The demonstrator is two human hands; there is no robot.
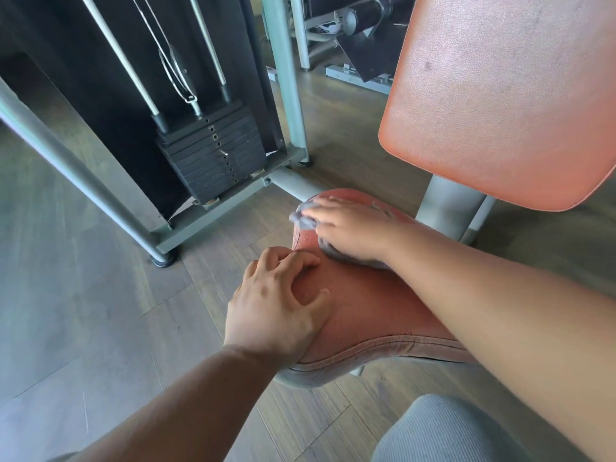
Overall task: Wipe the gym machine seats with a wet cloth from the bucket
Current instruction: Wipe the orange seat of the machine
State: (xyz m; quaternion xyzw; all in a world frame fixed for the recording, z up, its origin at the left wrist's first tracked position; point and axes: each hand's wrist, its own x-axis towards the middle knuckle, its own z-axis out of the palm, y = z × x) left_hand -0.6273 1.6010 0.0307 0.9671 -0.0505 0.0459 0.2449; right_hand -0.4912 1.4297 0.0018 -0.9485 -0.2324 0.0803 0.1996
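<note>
Grey cloth (pixel 308 221) is lying under flat-fingered right hand (pixel 353 228), pressing on red seat (pixel 373 315); left hand (pixel 280 305), fingers loosely bent, is bracing the seat's near edge, holding nothing.

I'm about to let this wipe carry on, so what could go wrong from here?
1. The cloth is bunched and sticks out past the seat edge under the right hand; it could slip off onto the floor.
2. The left hand rests on the seat's near side, so that patch may go unwiped.
3. The backrest hangs close above; the arm might bump it.
</note>
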